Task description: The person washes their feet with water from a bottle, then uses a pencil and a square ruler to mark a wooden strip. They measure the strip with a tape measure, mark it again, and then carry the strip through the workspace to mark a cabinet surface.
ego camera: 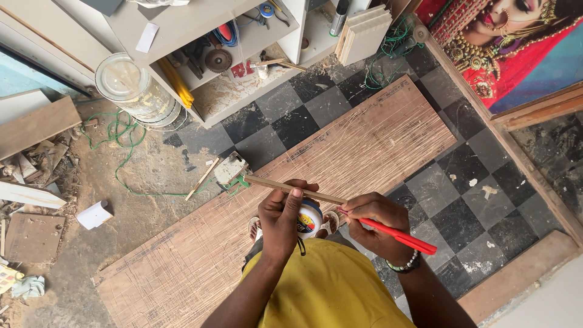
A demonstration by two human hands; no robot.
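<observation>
My left hand [282,214] grips a thin wooden strip [267,182] that runs from upper left toward my right hand. A small round tub [310,218] with a white lid rim and a coloured label sits just below the left hand, between my feet. My right hand [373,225] is closed on a red pencil-like tool [401,237], whose tip meets the strip near its right end. A beaded bracelet is on my right wrist. Under both hands lies a long scratched plywood board [364,140] on the floor.
A white shelf unit [200,36] with tools, a saw blade and cables stands at the top. A clear plastic jar [130,85] stands at its left corner, and green wire trails nearby. Wood scraps lie at the left, a framed picture [516,54] at the top right.
</observation>
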